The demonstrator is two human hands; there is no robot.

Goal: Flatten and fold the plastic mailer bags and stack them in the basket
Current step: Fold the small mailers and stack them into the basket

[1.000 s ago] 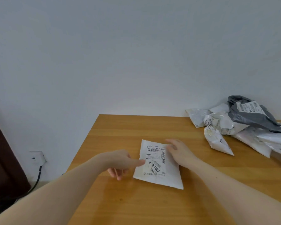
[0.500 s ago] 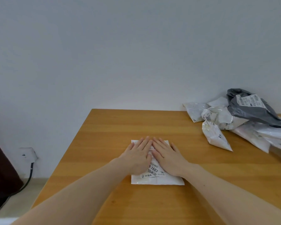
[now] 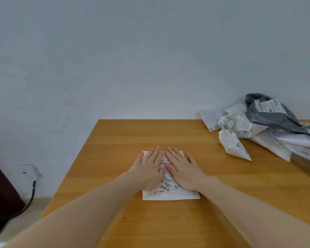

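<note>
Two hands lie palm-down, side by side, on a white mailer (image 3: pixel 170 195) that rests flat near the front middle of a wooden table (image 3: pixel 115 140): the left hand (image 3: pixel 148 169) and the right hand (image 3: pixel 182 170) both have straight fingers pressing the bag, gripping nothing, with their inner edges nearly touching over its printed label (image 3: pixel 166 187). Well apart, at the table's far right against a pale wall (image 3: pixel 132 59), sits a pile (image 3: pixel 240 129) of crumpled white bags with a grey bag (image 3: pixel 268 115) on top. At lower left, a wall socket (image 3: pixel 29 171) has a dark cable (image 3: pixel 31 197) hanging from it.
</note>
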